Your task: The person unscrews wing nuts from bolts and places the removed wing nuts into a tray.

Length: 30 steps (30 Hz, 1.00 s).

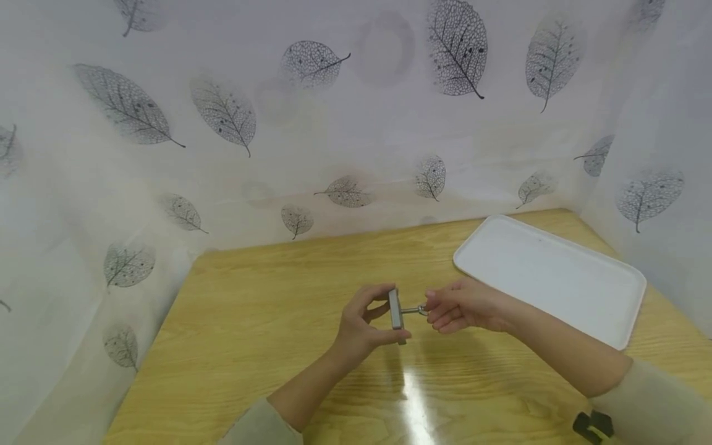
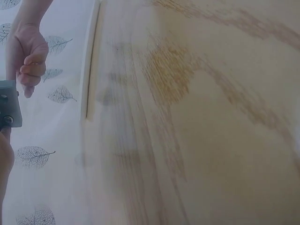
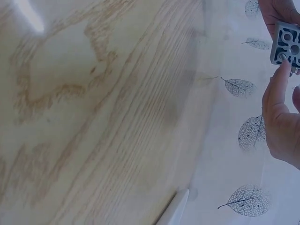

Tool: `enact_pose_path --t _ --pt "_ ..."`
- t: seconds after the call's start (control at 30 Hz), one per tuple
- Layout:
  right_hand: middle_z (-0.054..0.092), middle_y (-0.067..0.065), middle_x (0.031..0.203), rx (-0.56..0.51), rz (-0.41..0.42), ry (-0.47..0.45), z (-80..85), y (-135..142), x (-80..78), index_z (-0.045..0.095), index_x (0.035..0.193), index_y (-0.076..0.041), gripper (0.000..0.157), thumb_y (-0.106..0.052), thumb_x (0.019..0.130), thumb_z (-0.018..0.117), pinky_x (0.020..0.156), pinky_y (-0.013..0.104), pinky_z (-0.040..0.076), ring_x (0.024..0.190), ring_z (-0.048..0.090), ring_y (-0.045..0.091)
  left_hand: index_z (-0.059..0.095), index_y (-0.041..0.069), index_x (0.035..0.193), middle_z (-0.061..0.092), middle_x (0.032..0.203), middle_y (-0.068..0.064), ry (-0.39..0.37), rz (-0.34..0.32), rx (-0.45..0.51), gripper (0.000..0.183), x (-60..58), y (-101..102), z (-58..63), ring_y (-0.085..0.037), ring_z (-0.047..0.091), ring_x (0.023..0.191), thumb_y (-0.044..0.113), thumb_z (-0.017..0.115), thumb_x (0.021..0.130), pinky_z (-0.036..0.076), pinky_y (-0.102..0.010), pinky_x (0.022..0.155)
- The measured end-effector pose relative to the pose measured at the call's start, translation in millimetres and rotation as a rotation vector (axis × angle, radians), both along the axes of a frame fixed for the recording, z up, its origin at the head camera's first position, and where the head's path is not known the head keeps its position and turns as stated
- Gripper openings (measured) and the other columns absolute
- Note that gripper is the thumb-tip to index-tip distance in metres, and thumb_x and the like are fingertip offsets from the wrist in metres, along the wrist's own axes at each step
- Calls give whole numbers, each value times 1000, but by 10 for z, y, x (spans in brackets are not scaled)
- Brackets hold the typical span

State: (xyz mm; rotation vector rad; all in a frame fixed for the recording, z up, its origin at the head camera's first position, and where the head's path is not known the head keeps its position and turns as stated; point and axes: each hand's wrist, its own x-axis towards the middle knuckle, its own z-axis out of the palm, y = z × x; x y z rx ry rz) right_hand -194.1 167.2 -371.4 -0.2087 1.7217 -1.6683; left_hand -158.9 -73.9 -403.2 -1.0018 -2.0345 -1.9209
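Between the thumb and fingers of my left hand (image 1: 364,318) is a small square grey metal block (image 1: 395,310). A thin metal rod (image 1: 412,310) with a ring-like end sticks out from the block's right side. The fingertips of my right hand (image 1: 467,306) pinch the rod's outer end, which they partly cover. In the right wrist view the block (image 3: 287,44) shows several round holes in its face, with a fingertip near a corner one. The left wrist view catches only part of the block (image 2: 11,110), at the left edge.
A white rectangular tray (image 1: 547,278) lies at the back right of the wooden table (image 1: 267,309), beyond my right forearm. Leaf-patterned sheeting (image 1: 356,123) stands behind the table and along both sides. A dark object (image 1: 593,426) lies by the right sleeve.
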Motion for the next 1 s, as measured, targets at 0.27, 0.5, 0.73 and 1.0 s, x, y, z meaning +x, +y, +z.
enact_pose_path --t 0.27,0.5,0.73,1.0 --pt "71 8 84 -64 35 -28 -13 -7 6 65 98 2 12 -7 91 62 76 29 62 75 69 16 49 -3 127 52 117 -22 48 -9 -9 73 -17 34 -30 -19 53 108 -9 82 62 52 -34 97" --pt "70 9 85 5 8 68 -7 -17 42 59 102 8 20 -2 85 65 77 33 62 76 69 17 51 1 126 53 117 -19 15 -10 -10 72 1 50 -36 -17 53 109 -7 83 62 53 -33 98" --pt "70 15 88 77 -18 355 -14 -51 113 60 102 13 23 -1 84 66 75 39 63 78 69 22 50 1 126 51 118 -25 10 -18 -2 71 -13 41 -49 -22 53 110 -7 82 63 52 -34 98" --pt "72 7 85 198 74 1023 -147 -74 141 68 95 -1 12 -3 83 70 68 19 61 75 68 9 50 -1 127 52 119 -20 2 -18 -20 70 -10 2 -67 -17 53 110 -4 83 64 52 -33 98"
